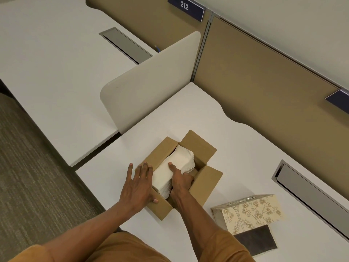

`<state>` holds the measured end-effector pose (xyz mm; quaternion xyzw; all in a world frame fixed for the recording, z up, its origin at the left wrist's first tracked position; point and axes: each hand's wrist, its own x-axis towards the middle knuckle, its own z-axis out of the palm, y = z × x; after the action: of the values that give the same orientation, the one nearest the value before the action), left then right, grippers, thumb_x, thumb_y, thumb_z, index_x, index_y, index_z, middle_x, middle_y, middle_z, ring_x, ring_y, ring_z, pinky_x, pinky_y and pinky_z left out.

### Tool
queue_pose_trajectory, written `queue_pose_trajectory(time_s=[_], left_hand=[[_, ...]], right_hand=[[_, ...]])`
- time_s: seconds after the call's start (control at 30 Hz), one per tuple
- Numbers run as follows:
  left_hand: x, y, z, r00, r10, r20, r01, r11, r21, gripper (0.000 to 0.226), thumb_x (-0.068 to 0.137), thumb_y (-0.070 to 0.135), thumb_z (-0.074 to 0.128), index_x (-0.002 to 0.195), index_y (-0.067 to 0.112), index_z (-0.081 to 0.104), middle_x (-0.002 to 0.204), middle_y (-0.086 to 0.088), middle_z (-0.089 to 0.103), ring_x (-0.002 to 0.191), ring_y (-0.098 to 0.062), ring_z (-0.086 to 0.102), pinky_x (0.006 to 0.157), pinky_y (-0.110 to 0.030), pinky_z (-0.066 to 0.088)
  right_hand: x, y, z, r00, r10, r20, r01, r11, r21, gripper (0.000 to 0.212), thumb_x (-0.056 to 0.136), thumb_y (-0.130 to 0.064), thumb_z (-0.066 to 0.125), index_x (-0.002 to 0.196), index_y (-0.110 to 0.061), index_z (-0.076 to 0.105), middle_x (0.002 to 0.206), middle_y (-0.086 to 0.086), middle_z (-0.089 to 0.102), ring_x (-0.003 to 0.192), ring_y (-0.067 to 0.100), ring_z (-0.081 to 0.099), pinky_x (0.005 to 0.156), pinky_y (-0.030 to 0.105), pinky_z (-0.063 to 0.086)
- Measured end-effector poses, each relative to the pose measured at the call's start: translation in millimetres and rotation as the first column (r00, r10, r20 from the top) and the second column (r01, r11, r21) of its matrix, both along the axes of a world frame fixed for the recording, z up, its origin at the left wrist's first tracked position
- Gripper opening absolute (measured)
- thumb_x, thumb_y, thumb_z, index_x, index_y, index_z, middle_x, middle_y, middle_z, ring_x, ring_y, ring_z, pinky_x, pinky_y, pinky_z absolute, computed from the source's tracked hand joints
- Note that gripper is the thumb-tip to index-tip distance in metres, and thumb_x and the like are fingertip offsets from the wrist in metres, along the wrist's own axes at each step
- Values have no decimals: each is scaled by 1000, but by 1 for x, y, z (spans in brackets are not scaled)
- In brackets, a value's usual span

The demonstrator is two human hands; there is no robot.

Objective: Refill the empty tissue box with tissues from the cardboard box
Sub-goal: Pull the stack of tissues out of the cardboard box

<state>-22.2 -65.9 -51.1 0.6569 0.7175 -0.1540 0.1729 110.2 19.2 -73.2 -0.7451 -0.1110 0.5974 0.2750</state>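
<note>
A white desk (236, 148) stands in an office cubicle, bounded by tan partition panels (264, 87) at the rear and a pale divider screen (151, 80) on the left. A blue sign (186, 8) reading 212 is mounted on top of the rear panel. A grey cable slot (309, 193) is recessed in the desk at the right.

The cardboard box (200, 186) sits near the desk's front edge with all flaps open. A stack of white tissues (175, 167) lies inside it, its upper part above the box rim.

The left hand (137, 188) rests flat over the box's left flap, fingers spread apart, thumb at the near wall. The right hand (181, 181) is clamped on the stack's right side: thumb on top, fingers down inside the box.

The floral tissue box (251, 212) lies on the desk to the right of the cardboard box, apart from it, untouched.
</note>
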Motion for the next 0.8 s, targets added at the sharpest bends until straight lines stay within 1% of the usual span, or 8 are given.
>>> queue_pose_trajectory(time_s=[0.17,0.37,0.47,0.53,0.6,0.7,0.77,0.8], left_hand=[[-3,1,2,996,56,63,-56,998,5,133,74,91,69,170,18,13,183,-11,18,170,-35,18,137,-62,-4],[-8,3,8,981,117,152,-120,993,12,127,67,92,74,164,27,24,177,-1,30,167,-26,28,139,-59,2],[-10,4,14,980,121,157,-120,993,-20,129,66,90,76,165,24,26,177,-2,30,167,-27,27,139,-58,2],[-9,6,23,977,138,160,-132,990,-47,123,70,80,83,164,22,28,177,-4,30,166,-28,28,138,-57,4],[-5,8,34,955,194,227,-194,981,-22,100,80,55,89,158,21,36,169,-3,40,160,-27,37,139,-54,13],[4,12,55,845,305,439,-377,922,86,62,97,25,81,150,18,50,153,-4,60,145,-29,55,129,-49,37],[15,16,78,634,399,662,-543,840,14,38,108,49,59,135,22,59,135,-3,71,126,-27,69,113,-50,56],[22,18,91,507,436,743,-570,817,-90,50,104,67,43,126,26,61,125,0,75,116,-25,74,105,-50,61]], right_hand=[[0,-5,10,994,-39,-99,43,998,34,90,64,-24,103,139,-3,58,129,18,74,115,42,73,104,59,62],[5,-5,46,997,-6,-83,25,972,235,81,70,-17,102,136,-10,56,126,10,75,110,33,76,99,58,65],[15,-7,68,991,31,-127,7,958,288,76,73,-15,100,136,-11,58,124,10,79,104,29,79,90,52,68],[23,-13,82,984,58,-171,-4,953,302,79,71,-21,100,137,-12,56,123,11,78,105,32,80,84,50,69],[31,-19,96,970,63,-235,16,947,320,85,65,-26,99,137,-14,55,124,14,78,106,38,81,82,52,70],[42,-28,114,959,49,-280,59,929,364,95,59,-32,98,141,-13,53,130,16,76,109,40,80,79,50,70],[48,-35,122,961,51,-271,60,920,387,104,54,-39,97,143,-13,51,133,16,74,113,40,78,85,52,69],[52,-39,125,965,54,-256,53,917,395,106,51,-43,97,142,-15,51,133,14,73,114,39,78,92,56,68]])
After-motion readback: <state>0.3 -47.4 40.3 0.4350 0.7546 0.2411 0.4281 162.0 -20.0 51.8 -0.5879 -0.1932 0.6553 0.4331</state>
